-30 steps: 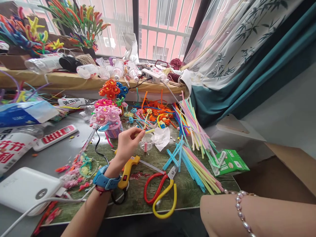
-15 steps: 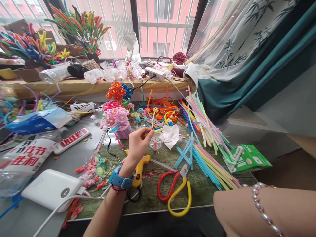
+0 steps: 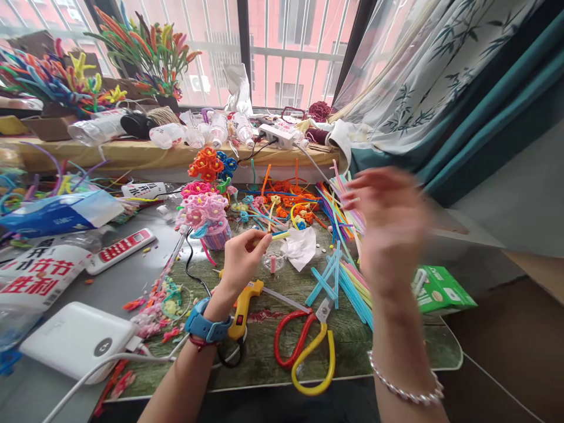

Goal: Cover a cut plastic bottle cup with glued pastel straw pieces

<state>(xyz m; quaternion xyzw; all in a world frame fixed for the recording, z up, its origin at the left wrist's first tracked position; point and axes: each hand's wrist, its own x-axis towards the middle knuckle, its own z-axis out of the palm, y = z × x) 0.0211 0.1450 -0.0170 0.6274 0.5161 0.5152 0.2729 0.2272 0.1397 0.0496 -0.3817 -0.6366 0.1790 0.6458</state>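
Evidently, left hand [image 3: 241,258] tight on yellow stick [image 3: 281,235], right hand [image 3: 390,223] loose.

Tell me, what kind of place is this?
It looks like a craft table by a window, maybe at home. You can see big scissors, what looks like a yellow glue gun, and colorful stems beside handmade-looking flowers.

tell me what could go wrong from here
The yellow plastic glue gun lies close to the left hand and, if hot, might burn it. The metal scissors with red and yellow handles reach the near edge of the green wood-patterned tabletop and could be knocked off.
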